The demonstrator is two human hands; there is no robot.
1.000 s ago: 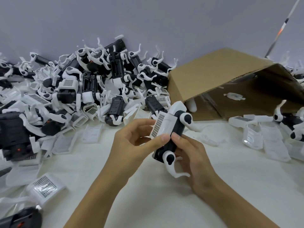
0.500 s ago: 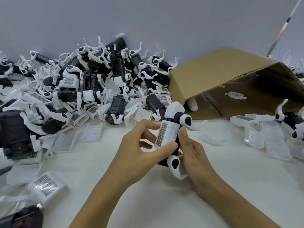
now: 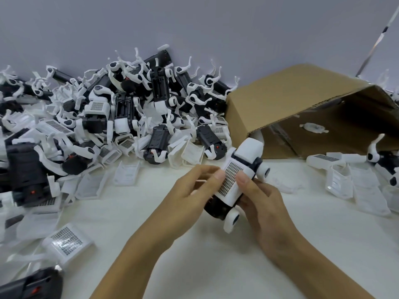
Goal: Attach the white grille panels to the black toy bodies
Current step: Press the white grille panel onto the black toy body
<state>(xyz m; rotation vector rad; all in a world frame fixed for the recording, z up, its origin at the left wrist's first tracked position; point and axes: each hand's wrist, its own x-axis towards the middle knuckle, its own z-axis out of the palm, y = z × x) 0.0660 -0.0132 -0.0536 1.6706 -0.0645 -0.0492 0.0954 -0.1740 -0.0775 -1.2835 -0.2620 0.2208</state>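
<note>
Holding a black toy body (image 3: 218,209) above the middle of the matte white surface (image 3: 216,266), left hand (image 3: 190,199) and right hand (image 3: 262,203) both pinching the glossy white grille panel (image 3: 232,182), thumbs pressing beside its perforated rectangle; tipped corrugated cardboard box (image 3: 287,100) lying toward the far right edge.

left hand (image 3: 190,197): fingers curled, gripping | right hand (image 3: 262,203): fingers curled, gripping

You have two hands, left (image 3: 190,197) and right (image 3: 265,203), one cardboard box (image 3: 287,108), and toy bodies (image 3: 129,108) piled beyond counting.
</note>
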